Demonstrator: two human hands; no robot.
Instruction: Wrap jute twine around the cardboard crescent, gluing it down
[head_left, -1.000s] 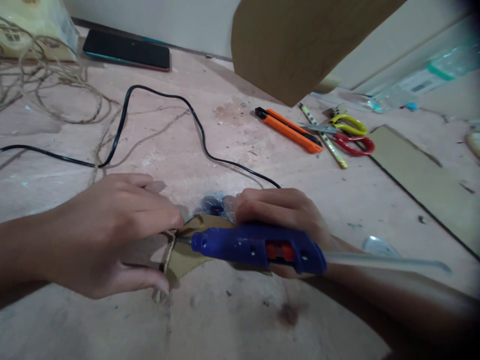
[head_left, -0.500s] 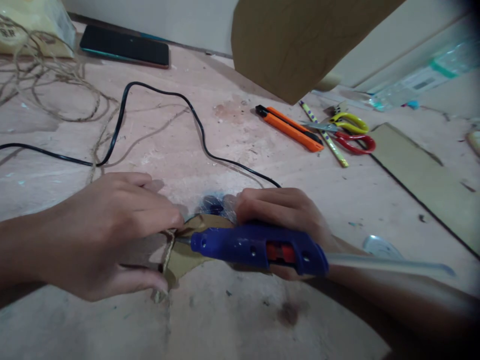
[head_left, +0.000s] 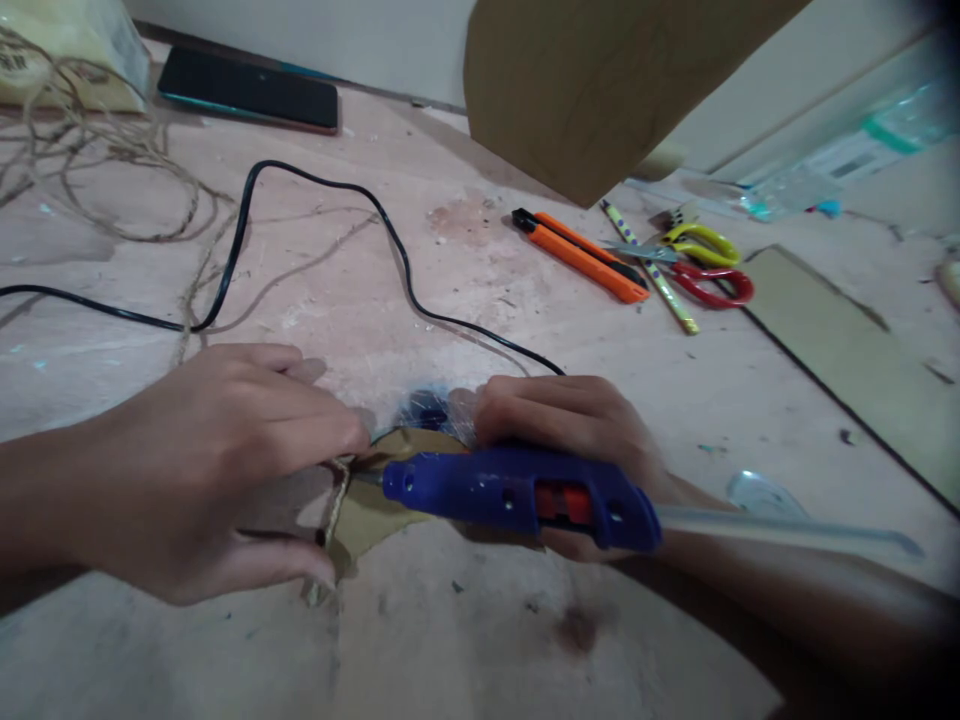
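Wrapped round a blue glue gun [head_left: 457, 490], my right hand [head_left: 570, 425] keeps it lying sideways with the metal nozzle pointing left. A clear glue stick [head_left: 787, 530] juts from its rear. The nozzle tip meets or almost meets a piece of jute twine [head_left: 337, 505] along the left edge of a small cardboard piece [head_left: 375, 515]. My left hand [head_left: 225, 460] pinches the twine and cardboard edge, with index finger above and thumb below. The cardboard's right part is hidden behind the glue gun.
A black cord [head_left: 330, 183] winds across the table behind the hands. Loose twine [head_left: 112, 190] and a phone [head_left: 247, 90] lie at back left. An orange cutter [head_left: 577, 255], a pencil [head_left: 660, 285], scissors [head_left: 705, 265] and cardboard [head_left: 847, 360] are on the right.
Almost nothing differs. The glue gun and its glue stick have shifted very slightly to the right, while both hands keep the same hold.
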